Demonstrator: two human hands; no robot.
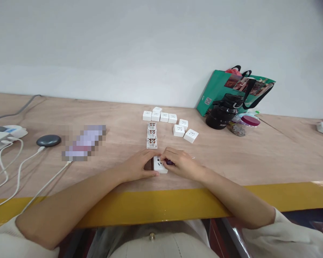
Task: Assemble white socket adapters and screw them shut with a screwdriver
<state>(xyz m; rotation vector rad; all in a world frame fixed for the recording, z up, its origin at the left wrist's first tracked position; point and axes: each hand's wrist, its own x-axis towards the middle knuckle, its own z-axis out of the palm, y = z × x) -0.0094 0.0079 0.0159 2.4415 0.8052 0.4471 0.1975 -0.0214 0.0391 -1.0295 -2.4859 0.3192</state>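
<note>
A white wall socket [159, 167] lies on the table directly in front of me. My left hand [140, 165] grips its left side, fingers at the far edge and thumb at the near edge. My right hand [179, 162] is closed over the socket's right side, around a dark purple handle [170, 162]; most of this tool is hidden by the fingers. Just beyond the socket, three open socket bases [151, 132] with copper-coloured contacts stand in a column. Several more white sockets [164, 117] are grouped farther back, some to the right.
A black flask [222, 111], a green bag [214, 89] and a clear jar with a dark red lid [250, 121] stand back right. On the left lie a blurred phone [84, 143], a dark round device [48, 140] and white cables [20, 166]. Yellow tape [161, 206] covers the front edge.
</note>
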